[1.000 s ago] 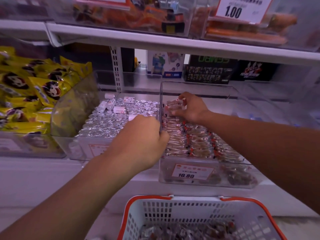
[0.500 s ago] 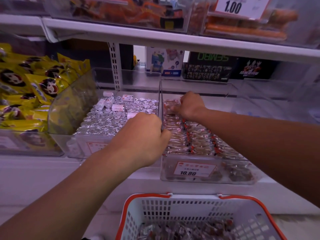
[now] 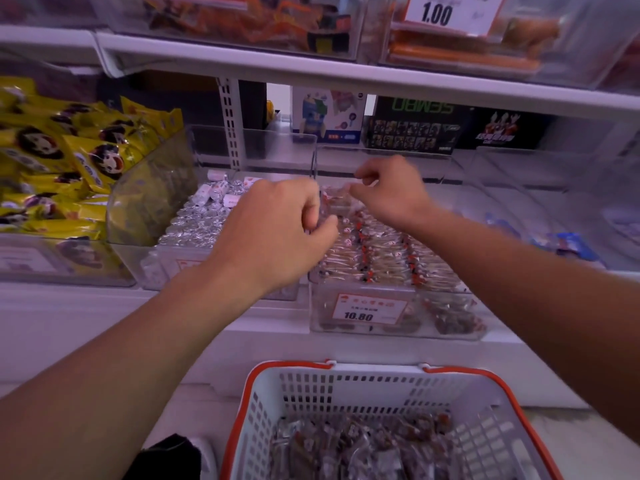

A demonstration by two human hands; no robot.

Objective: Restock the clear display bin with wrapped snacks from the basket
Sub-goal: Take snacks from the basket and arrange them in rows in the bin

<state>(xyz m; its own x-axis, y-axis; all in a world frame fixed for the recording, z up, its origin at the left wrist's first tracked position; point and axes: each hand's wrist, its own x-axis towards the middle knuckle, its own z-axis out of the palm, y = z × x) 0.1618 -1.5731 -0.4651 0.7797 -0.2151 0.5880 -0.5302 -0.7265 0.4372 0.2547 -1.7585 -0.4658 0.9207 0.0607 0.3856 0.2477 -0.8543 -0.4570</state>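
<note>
The clear display bin (image 3: 398,306), rows of wrapped snacks (image 3: 388,258) inside, sits on the shelf above the white basket (image 3: 346,393). The left hand (image 3: 277,233) curls at its near-left corner, seemingly pinching a wrapper, though blurred. The right hand (image 3: 391,192) pinches a snack at the back rows, partly hidden. The basket's bottom is cut off.

A shop — price tags (image 3: 370,310) on shelved snack bins (image 3: 450,320).

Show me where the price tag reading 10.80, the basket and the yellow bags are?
Price tag (image 3: 370,309), head view: its middle.
Basket (image 3: 372,381), head view: its far wall.
Yellow bags (image 3: 62,161), head view: middle of the pile.
</note>
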